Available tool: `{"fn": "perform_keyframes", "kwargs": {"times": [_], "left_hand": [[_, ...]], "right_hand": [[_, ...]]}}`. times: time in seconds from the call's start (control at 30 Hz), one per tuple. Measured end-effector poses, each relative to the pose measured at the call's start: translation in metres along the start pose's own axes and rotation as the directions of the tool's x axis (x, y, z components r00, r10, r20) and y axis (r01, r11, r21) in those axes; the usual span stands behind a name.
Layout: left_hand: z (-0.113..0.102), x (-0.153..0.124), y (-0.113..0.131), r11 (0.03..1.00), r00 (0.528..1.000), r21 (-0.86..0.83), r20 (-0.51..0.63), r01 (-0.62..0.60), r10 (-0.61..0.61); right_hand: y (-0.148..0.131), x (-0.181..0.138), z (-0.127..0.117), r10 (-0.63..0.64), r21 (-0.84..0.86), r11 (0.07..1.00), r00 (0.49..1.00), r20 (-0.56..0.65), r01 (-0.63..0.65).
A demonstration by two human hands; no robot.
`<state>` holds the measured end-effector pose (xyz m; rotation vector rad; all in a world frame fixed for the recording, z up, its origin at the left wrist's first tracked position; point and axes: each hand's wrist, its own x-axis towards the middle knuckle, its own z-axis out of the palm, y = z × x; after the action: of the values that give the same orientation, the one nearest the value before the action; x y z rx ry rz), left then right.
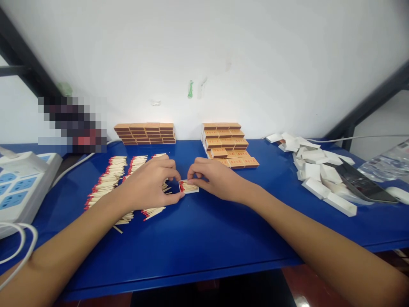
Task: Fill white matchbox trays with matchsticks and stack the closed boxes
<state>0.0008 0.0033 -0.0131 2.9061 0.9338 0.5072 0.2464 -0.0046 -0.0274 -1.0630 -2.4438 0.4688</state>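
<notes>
A small white matchbox tray [188, 186] filled with red-tipped matches lies on the blue table [204, 238]. My left hand [150, 183] curls against its left end, thumb and fingers pinching the tray. My right hand [217, 179] comes from the right, with its fingertips on the tray's top and right end. Rows of loose red-tipped matches [108, 181] lie spread under and left of my left hand.
Two stacks of orange matchbox sleeves stand by the wall, one at back left [145, 133] and one at back centre [226, 145]. Empty white trays [316, 170] are piled at right beside a dark phone [361, 183]. A white power strip [22, 183] sits at far left.
</notes>
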Motion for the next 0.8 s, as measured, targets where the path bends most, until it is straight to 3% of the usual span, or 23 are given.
{"fn": "perform_keyframes", "kwargs": {"times": [0.27,0.43,0.57,0.8], "left_hand": [[-0.0017,0.0013,0.0017,0.999,1.000,-0.033,0.021,0.021,-0.021],[-0.0018,0.0011,0.0011,1.000,1.000,-0.010,0.007,0.012,-0.012],[-0.0021,0.0010,0.0012,1.000,1.000,-0.024,0.009,0.012,-0.012],[-0.0021,0.0012,0.0026,1.000,1.000,-0.011,0.008,0.008,-0.008]], "right_hand": [[-0.0035,-0.0027,-0.0048,-0.071,0.102,0.993,0.994,0.086,0.062],[-0.0011,-0.0032,-0.0078,-0.002,0.040,0.999,0.999,0.049,0.000],[-0.0007,-0.0037,-0.0099,0.033,0.006,0.999,0.996,0.085,-0.033],[-0.0051,-0.0039,-0.0027,0.037,0.022,0.999,0.999,0.038,-0.038]]}}
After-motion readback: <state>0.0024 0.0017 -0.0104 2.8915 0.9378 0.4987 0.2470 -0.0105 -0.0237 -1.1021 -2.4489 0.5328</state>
